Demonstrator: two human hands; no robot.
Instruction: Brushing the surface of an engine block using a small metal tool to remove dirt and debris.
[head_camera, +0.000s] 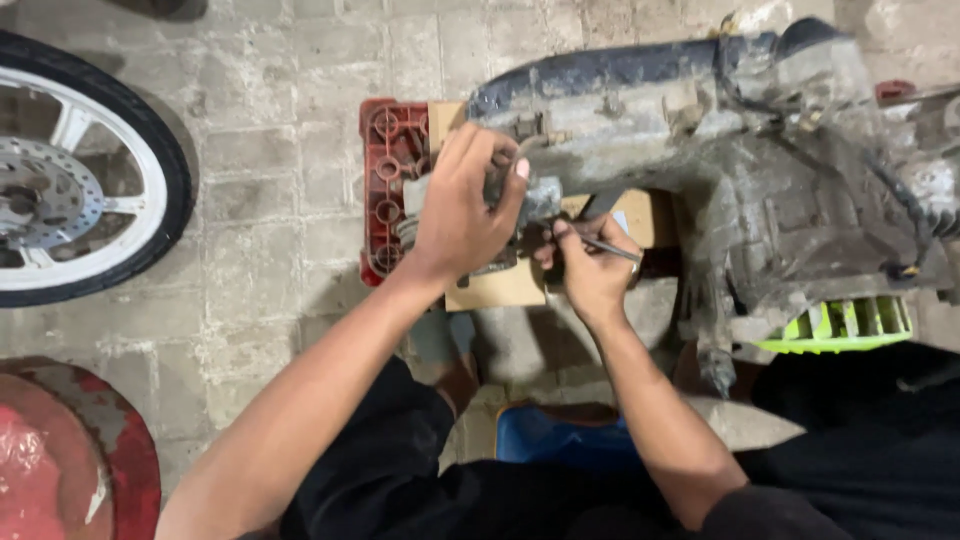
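Floor of worn grey rectangular paving bricks (270, 150), stained and dusty, under flat, dim light. At left, a black-tyred wheel with white spokes and a silver brake disc (75, 180) lies on the bricks; at lower left, a round rusty red metal drum top (110, 450). Low centre, a blue plastic stool (560, 440), partly hidden

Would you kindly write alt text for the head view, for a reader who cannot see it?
A person's left hand grips a small grey engine part while the right hand works a thin metal tool at it, beside a dirty scooter engine. A wheel lies on the paved floor.
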